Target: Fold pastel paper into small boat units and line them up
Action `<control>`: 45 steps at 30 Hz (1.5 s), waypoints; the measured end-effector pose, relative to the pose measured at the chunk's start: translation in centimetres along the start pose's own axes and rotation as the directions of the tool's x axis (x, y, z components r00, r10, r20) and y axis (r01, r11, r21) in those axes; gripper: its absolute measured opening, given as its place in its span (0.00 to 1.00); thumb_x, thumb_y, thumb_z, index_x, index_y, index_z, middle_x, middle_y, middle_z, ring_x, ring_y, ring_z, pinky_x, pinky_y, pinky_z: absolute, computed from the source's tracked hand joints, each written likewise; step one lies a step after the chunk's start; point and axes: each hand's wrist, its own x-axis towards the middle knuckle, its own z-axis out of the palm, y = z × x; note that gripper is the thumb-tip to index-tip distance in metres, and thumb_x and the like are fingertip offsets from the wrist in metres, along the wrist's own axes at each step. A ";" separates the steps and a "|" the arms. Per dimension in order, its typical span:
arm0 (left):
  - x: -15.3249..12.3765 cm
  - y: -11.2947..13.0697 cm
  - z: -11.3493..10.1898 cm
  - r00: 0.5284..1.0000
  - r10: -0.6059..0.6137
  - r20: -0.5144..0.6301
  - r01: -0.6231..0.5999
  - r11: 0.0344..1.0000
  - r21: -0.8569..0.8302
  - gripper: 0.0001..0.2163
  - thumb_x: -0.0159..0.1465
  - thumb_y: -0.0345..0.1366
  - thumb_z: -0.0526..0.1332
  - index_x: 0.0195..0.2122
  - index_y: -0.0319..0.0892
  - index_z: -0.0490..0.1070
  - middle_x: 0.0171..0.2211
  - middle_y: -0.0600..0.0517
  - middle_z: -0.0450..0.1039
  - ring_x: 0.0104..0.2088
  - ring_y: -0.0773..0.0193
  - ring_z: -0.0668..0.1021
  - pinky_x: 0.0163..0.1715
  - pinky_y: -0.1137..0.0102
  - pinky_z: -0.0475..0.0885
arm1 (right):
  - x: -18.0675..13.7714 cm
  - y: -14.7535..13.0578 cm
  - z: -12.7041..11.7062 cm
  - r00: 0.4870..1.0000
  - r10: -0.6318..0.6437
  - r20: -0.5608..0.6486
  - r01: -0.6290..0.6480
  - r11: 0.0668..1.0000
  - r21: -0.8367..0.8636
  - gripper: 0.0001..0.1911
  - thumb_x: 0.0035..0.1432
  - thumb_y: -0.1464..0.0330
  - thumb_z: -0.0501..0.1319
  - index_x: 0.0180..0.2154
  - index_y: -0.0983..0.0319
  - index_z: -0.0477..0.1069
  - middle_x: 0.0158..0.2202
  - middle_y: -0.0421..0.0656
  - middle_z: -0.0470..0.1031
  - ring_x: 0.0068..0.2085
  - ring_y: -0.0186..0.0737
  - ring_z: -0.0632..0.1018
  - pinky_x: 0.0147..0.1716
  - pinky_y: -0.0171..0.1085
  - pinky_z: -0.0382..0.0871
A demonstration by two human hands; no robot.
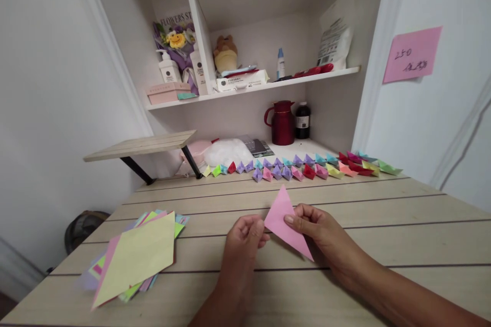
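A pink sheet of origami paper [282, 220], folded into a triangle, is held just above the table with one point upward. My right hand [317, 230] pinches its right side, the thumb lying on the front face and the fingers behind. At the paper's left corner is my left hand [245, 235], thumb and forefinger closed together on the tip. To the left lies a loose stack of coloured paper [140, 250], a pale yellow sheet on top. Small folded paper boats [287, 172] in many colours stand in rows along the back of the table.
A low wooden stand [141, 144] with black legs sits at the back left. Behind the boats are a white plastic bag [229, 152], a red jug [283, 123] and a dark bottle [303, 120]. A shelf [238, 93] overhangs them. A pink note [413, 55] hangs on the right wall.
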 end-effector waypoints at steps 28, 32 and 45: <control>-0.9 1.5 -0.3 0.998 0.049 -0.031 -0.048 0.998 0.042 0.13 0.49 0.43 0.70 0.21 0.38 0.73 0.18 0.56 0.65 0.22 0.71 0.64 0.26 0.75 0.61 | -0.6 0.0 0.4 0.950 -0.261 0.171 0.307 0.881 -0.361 0.18 0.52 0.56 0.64 0.23 0.61 0.63 0.22 0.35 0.63 0.26 0.34 0.64 0.27 0.34 0.57; -0.1 1.4 -1.0 0.997 0.078 -0.026 -0.078 0.997 0.005 0.13 0.49 0.43 0.70 0.24 0.37 0.74 0.20 0.55 0.66 0.23 0.71 0.64 0.27 0.75 0.62 | -0.6 -0.6 0.1 0.930 -0.318 0.186 0.363 0.880 -0.307 0.16 0.60 0.54 0.56 0.30 0.60 0.67 0.28 0.40 0.69 0.32 0.38 0.70 0.36 0.38 0.64; -1.1 2.0 -0.3 0.980 0.157 0.119 -0.184 0.943 0.276 0.11 0.52 0.41 0.68 0.22 0.37 0.75 0.19 0.55 0.69 0.21 0.71 0.65 0.25 0.75 0.59 | -0.1 -1.1 0.4 0.970 -0.210 0.123 0.218 0.974 -0.057 0.19 0.47 0.56 0.68 0.21 0.63 0.67 0.20 0.37 0.66 0.25 0.34 0.68 0.30 0.37 0.63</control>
